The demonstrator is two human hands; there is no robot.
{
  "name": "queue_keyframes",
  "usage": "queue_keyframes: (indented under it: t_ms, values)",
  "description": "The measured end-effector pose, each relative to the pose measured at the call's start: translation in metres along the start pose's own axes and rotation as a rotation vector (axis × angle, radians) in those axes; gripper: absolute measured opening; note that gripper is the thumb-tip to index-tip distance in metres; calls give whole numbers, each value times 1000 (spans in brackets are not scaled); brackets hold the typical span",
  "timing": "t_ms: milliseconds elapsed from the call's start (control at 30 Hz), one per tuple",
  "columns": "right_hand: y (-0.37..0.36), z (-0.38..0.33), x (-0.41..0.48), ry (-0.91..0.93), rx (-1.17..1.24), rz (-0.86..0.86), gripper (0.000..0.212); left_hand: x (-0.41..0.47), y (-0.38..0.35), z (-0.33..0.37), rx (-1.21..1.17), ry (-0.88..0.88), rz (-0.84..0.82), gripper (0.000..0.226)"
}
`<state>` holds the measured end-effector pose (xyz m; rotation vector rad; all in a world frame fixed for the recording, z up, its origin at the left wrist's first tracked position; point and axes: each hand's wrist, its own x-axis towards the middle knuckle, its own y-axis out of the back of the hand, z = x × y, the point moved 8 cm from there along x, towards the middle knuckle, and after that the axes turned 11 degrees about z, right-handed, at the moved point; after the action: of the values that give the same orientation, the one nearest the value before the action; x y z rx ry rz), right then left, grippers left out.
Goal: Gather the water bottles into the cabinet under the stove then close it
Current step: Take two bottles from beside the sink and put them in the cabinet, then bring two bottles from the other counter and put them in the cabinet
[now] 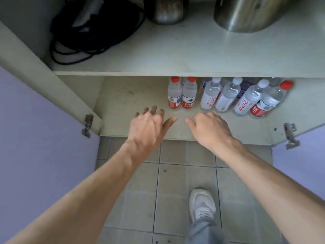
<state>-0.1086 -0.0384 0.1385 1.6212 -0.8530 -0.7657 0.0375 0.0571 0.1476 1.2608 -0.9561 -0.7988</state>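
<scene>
Several water bottles stand upright on the cabinet's bottom shelf (123,103), under the upper shelf. Two red-capped, red-labelled bottles (182,94) stand side by side at the left of the row. To their right stand white-capped bottles (226,95) with white labels, and a red-capped bottle (269,101) ends the row at the right. More bottles show dimly behind them. My left hand (149,125) hovers over the shelf's front edge, fingers spread, holding nothing. My right hand (211,127) is beside it, just in front of the white-capped bottles, fingers loose and apart, empty.
Both lilac cabinet doors stand open: the left door (35,138) and the right door (302,155), hinges showing. The upper shelf (175,55) carries a coil of black cable (91,32), a metal pot (167,11) and a steel vessel (246,14). A white shoe (202,205) stands on the tiled floor.
</scene>
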Motion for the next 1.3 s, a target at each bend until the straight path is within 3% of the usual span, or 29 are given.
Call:
queue_keyframes:
  t_ms: [100, 333, 433, 533, 633, 900, 1133, 1300]
  values:
    - [63, -19, -49, 17, -30, -45, 40, -36, 62, -2, 97, -7, -61, 103]
    - [244, -68, -184, 53, -34, -50, 31, -132, 266, 13, 202, -26, -234, 73]
    - [315, -81, -250, 65, 34, -20, 24, -167, 354, 27, 223, -38, -210, 70]
    - [369, -84, -312, 75, 54, -62, 34, -214, 424, 42, 223, -20, -241, 68]
    - [419, -86, -367, 135, 62, -30, 47, -267, 489, 57, 159, 113, -170, 80]
    - [515, -115, -490, 274, 211, 54, 55, -420, 619, 91, 139, 433, -49, 75]
    - [536, -199, -590, 570, 349, 6, 56, -563, 680, 75, 164, 887, 110, 59]
    - [543, -268, -655, 757, 395, -66, 56, -665, 705, 54, 190, 1161, 113, 63]
